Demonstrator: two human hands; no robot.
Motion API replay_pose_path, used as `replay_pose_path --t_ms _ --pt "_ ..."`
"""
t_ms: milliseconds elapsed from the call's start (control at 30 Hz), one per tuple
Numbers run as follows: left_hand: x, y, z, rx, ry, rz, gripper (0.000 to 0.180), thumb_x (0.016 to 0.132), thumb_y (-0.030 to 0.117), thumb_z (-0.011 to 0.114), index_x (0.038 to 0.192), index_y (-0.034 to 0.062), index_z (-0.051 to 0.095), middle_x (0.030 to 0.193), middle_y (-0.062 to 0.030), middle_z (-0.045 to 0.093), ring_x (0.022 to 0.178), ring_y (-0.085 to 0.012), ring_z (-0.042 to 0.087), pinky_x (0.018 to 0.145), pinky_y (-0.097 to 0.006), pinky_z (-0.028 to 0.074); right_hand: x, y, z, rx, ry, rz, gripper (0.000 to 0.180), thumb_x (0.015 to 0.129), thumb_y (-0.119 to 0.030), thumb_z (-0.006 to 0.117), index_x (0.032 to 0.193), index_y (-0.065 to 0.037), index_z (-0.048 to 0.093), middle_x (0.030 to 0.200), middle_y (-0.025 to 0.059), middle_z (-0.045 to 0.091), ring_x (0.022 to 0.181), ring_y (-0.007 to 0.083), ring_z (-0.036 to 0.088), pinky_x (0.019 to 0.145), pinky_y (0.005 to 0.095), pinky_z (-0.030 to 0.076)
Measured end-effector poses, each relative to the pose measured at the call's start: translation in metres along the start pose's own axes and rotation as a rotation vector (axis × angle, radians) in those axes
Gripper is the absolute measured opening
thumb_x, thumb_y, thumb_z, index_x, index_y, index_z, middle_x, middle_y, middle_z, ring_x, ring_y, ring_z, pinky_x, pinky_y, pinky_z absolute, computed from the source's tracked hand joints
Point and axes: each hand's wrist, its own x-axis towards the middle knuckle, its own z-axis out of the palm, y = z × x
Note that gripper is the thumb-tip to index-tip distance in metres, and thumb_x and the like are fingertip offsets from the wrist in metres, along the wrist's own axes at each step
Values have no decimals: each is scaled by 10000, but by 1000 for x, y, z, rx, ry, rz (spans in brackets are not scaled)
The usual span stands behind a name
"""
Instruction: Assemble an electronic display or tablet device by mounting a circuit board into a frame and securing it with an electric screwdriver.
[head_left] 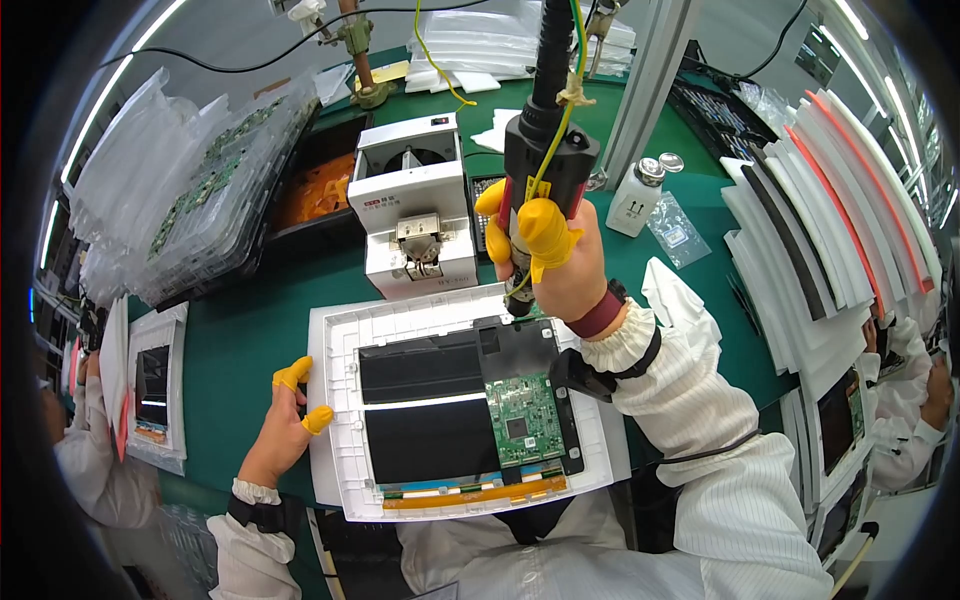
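Observation:
A white plastic display housing (pixel 345 460) lies face down before me, holding a black panel (pixel 430 440) and a green circuit board (pixel 535 395). My left hand (pixel 283 425) touches its left edge, thumb and forefinger spread apart; yellow finger cots cover both tips. Above the housing's far edge, my right hand (pixel 565 265) is wrapped round a black and red electric screwdriver (pixel 550 150), also with yellow finger cots. The screwdriver stands nearly upright, its lower end near the black plate (pixel 517 348) above the circuit board. Whether its bit touches a screw is too small to tell.
A white screw feeder (pixel 420 255) stands beyond the housing. At left are stacked plastic trays (pixel 225 190) and a black bin (pixel 315 225). A white pump bottle (pixel 633 198) and foam sheets (pixel 800 230) are at right. Other people sit at both sides.

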Motion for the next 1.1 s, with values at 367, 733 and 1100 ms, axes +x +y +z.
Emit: replay_pose_path --t_ms 367,733,1100 --pt "1 -2 -1 28 -16 -7 731 756 313 691 1333 48 329 974 -71 335 830 -196 356 806 -276 365 -2 5 4 142 107 71 897 774 -763 231 1098 29 500 707 51 528 541 78 476 503 199 411" --pt "1 -4 -1 46 -17 -14 722 754 286 691 1334 54 330 983 -74 336 836 -199 361 813 -275 366 -1 3 1 37 30 20 705 870 -628 324 1098 21 482 713 70 521 546 96 464 503 216 405" --pt "0 -2 0 31 -9 -2 725 757 303 687 1338 60 327 995 -70 338 836 -196 356 817 -280 364 -6 3 -1 41 -9 -8 416 930 -409 425 1012 -7 491 728 85 534 562 126 504 498 232 425"
